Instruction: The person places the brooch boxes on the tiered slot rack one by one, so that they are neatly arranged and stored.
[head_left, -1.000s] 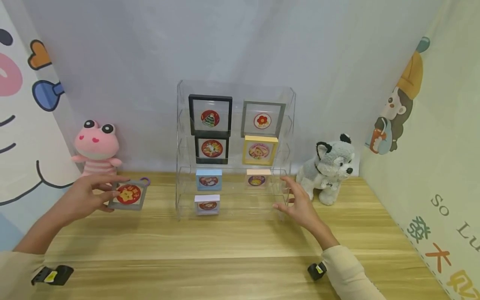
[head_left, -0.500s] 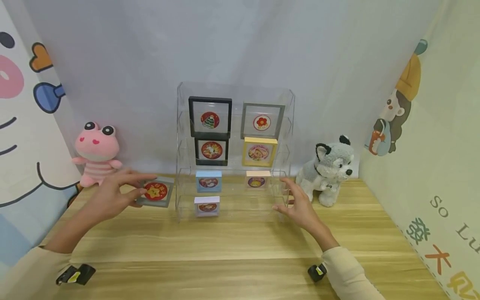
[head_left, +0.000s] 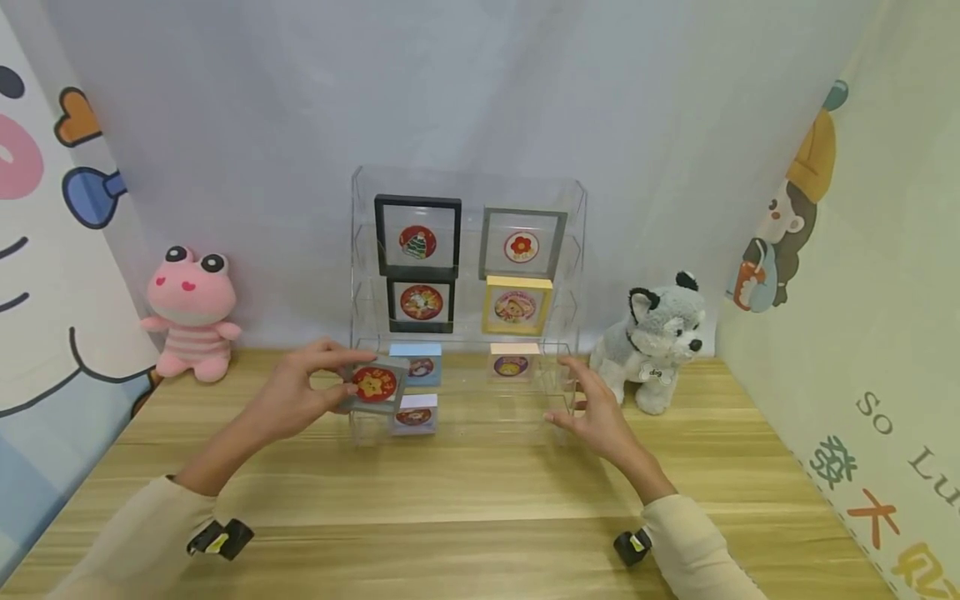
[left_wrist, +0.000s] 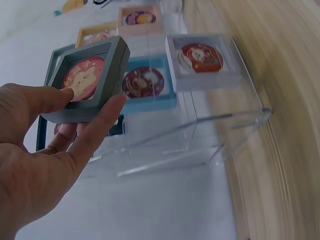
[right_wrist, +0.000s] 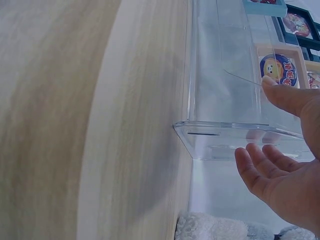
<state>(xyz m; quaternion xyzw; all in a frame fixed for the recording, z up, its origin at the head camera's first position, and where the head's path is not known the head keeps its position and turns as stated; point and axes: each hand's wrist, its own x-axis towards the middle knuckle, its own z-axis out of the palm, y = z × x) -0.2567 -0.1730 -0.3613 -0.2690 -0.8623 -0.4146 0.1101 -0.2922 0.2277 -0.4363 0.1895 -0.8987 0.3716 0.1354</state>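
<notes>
Left hand (head_left: 288,400) pinching a grey frame (head_left: 373,385) before the clear rack (head_left: 360,275), right hand (head_left: 600,412) open, fingers relaxed, beside the rack's right wall

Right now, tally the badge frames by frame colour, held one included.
Black: 2
Grey: 2, one on the clear rack, one held in the left hand at
Yellow: 1
Blue: 1
Pink: 1
White: 1
Total: 8
</notes>
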